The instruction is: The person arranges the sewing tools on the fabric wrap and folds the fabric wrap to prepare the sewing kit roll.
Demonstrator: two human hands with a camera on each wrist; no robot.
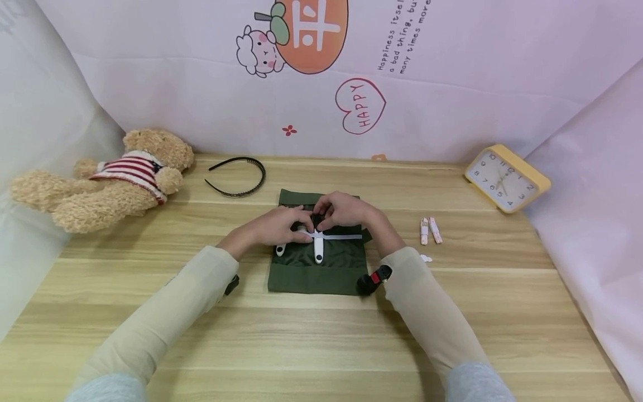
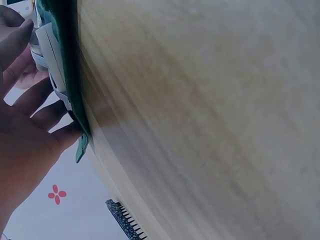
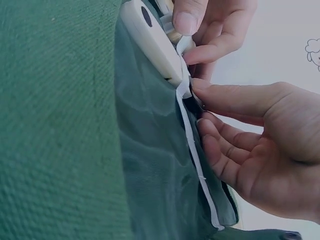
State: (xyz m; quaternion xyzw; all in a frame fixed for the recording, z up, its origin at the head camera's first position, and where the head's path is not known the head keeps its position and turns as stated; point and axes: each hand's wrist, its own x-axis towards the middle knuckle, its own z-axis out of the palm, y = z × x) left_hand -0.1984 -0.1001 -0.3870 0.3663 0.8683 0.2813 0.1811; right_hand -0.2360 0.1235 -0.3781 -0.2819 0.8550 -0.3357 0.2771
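Observation:
A green cloth tool roll (image 1: 318, 280) lies unfolded on the table, with a white elastic band (image 1: 344, 237) across it. Under the band is a white-handled tool (image 1: 318, 251), its far end black; its exact kind does not show. Another white-handled tool (image 1: 280, 250) sits to its left, partly covered by my left hand (image 1: 276, 225). In the right wrist view, the left thumb and finger pinch the elastic band (image 3: 192, 142) beside the white handle (image 3: 152, 42). My right hand (image 3: 280, 145) pinches the tool's black end (image 3: 192, 103) just beyond the band.
A teddy bear (image 1: 110, 178) lies at the left and a black headband (image 1: 262, 173) at the back. To the right are two small wrapped packets (image 1: 424, 231), a little white piece (image 1: 426, 258) and a yellow clock (image 1: 507, 178). White cloth walls surround the wooden table (image 1: 301, 346).

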